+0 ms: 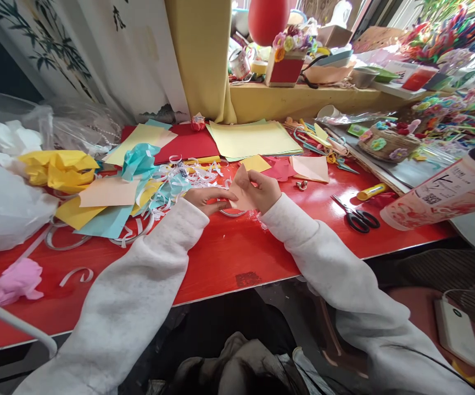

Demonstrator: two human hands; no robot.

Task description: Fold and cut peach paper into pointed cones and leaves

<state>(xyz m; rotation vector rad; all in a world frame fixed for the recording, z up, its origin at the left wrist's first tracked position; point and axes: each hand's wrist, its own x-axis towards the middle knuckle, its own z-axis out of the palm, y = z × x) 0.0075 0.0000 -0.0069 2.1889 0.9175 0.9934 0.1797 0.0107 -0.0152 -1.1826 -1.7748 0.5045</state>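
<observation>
A small piece of peach paper (241, 189) is held up between both hands over the red table (237, 252). My left hand (210, 200) has its fingers closed on the paper's left edge. On the other side, my right hand (265, 191) pinches the paper near its upper right. Just behind the hands lie a yellow sheet (256, 163), red paper (279, 168) and a peach sheet (310, 168). Black-handled scissors (356, 218) rest on the table to the right.
Shredded paper (198, 174) and coloured sheets (107, 192) cover the left side. A pink cup (443, 192) leans in at the right, near a yellow tube (372, 191). Pink crumpled paper (18, 281) lies front left; a white plastic bag (4, 203) is behind it.
</observation>
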